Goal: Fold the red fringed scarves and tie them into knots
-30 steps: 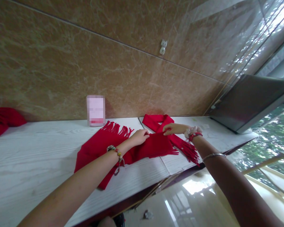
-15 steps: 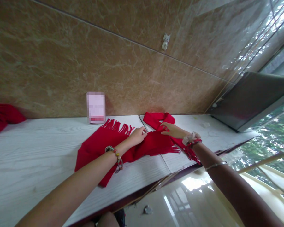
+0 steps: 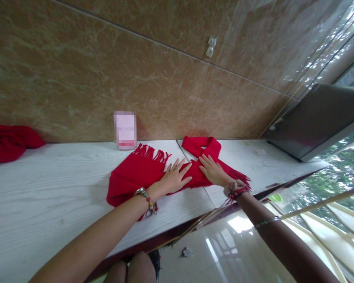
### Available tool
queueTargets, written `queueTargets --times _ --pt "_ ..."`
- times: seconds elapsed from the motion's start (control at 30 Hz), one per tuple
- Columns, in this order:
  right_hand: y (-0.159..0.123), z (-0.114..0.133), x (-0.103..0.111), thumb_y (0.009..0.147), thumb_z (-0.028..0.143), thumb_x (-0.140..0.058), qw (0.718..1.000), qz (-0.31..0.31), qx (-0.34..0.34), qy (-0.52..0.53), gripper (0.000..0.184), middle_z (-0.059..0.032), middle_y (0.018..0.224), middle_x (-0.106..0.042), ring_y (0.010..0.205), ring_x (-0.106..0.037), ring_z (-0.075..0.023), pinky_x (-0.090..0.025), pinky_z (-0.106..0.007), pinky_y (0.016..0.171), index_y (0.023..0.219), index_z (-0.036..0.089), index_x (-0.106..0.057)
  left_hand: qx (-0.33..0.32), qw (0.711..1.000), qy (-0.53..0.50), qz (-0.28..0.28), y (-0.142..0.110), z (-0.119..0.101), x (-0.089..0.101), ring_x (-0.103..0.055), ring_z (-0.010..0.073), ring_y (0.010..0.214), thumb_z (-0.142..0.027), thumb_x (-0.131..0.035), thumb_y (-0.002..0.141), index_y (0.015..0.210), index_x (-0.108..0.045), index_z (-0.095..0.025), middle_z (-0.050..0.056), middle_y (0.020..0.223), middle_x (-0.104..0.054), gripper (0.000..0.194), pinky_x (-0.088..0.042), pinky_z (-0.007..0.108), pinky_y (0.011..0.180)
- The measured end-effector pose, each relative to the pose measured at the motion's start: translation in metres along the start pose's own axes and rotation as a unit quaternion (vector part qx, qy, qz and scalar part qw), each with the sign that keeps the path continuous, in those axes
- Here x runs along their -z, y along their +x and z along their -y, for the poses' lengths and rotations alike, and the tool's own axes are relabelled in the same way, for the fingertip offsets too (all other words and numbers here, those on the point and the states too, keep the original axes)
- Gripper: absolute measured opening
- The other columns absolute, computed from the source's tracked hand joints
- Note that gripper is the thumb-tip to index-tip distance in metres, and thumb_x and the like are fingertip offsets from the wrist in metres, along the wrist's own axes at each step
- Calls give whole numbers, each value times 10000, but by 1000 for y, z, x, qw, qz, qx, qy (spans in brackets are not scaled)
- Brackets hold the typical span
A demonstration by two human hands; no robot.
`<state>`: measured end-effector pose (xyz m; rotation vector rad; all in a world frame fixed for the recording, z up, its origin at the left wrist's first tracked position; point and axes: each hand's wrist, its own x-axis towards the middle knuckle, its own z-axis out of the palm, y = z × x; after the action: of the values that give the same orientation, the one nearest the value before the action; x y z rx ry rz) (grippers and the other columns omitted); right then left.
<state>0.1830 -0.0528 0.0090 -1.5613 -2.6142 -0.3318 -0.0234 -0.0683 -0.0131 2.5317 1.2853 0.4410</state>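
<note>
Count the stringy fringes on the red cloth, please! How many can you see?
2 show: the left fringe beside the pink thing, and the right fringe just right of the right hand. More may be hidden under that hand or in folds of the red cloth.

Left hand and right hand lie spread on red cloth on the counter; what seems a box, blurred, stands by the wall.

L hand, ctr of frame: thin ring on 1 finger; behind it a multicol. beaded bracelet, incl. red + yellow beads, w/ dangling end. R hand, rt of ctr: pale pinkish scrunchie, red cord bracelet adj.; silver-col. bangle, lower rt. Bare knees, btm.
</note>
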Motion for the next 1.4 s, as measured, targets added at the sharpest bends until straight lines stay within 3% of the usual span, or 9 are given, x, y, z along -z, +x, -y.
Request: queueTargets --times 0.2,0.33,0.47,0.63,0.77,0.9,1.17,1.27,1.4 --pt "6 31 20 911 346 -279 999 -34 -6 -8 498 -155 1413 -314 1319 -224 -272 -230 -532 1038 1344 106 -325 -6 999 28 -31 -7 12 21 -87 303 1342 -425 -387 889 1373 -283 -198 124 1470 -159 545 -134 491 1062" --pt "2 29 5 919 328 -248 999 7 39 1 477 -165 1374 -381 1284 -308 -270 -275 -520 1016 1323 103 -361 43 996 61 -49 -41 64 57 -164 275 1331 -384 -369 892 1344 -341 -159 126 1434 -271 505 -120 468 1070" --pt "7 23 4 914 343 -259 999 -4 34 16 476 -175 1359 -400 1269 -333 -286 -292 -538 996 1313 110 -377 45 998 12 32 -97 126 96 -314 198 1276 -334 -341 879 1297 -399 -116 112 1383 -374 475 -208 357 1066" --pt "32 67 27 898 423 -310 990 -68 103 67 506 -136 1358 -415 1289 -301 -259 -241 -495 1050 1320 153 -380 35 997 -10 61 -140 165 103 -360 164 1251 -106 -367 760 1243 -467 -188 52 1363 -416 500 -250 341 1053" --pt "47 120 21 888 409 -371 967 -16 225 119 500 -130 1342 -438 1271 -338 -232 -284 -451 1042 1325 166 -381 33 998 -13 51 -137 167 91 -333 179 1268 -43 -376 683 1040 -602 -182 47 1359 -420 445 -248 365 1056" --pt "45 138 -6 878 382 -410 963 26 232 136 509 -120 1384 -383 1299 -283 -244 -259 -485 1044 1344 184 -353 47 995 -78 33 -128 164 93 -399 192 1213 -112 -400 689 839 -617 -170 50 1226 -548 270 -304 346 1016" --pt "32 115 -16 922 346 -263 967 16 155 202 476 -85 1415 -336 1323 -218 -210 -231 -471 1063 1381 223 -275 167 959 -201 -111 -146 138 165 -534 143 668 -463 -458 743 801 -562 -163 -4 687 -573 323 -436 239 626" --pt "32 111 -16 920 357 -264 967 9 153 204 479 -81 1411 -345 1320 -223 -209 -245 -472 1057 1383 235 -269 182 969 -152 -65 -153 136 192 -539 136 699 -469 -551 675 946 -584 -178 -12 757 -589 400 -417 209 632" --pt "32 111 -22 912 369 -294 972 20 158 171 479 -100 1393 -370 1314 -240 -226 -237 -502 1050 1370 231 -297 177 975 -71 114 -172 150 190 -570 169 793 -377 -688 517 1097 -558 -225 -2 933 -625 614 -423 206 678"
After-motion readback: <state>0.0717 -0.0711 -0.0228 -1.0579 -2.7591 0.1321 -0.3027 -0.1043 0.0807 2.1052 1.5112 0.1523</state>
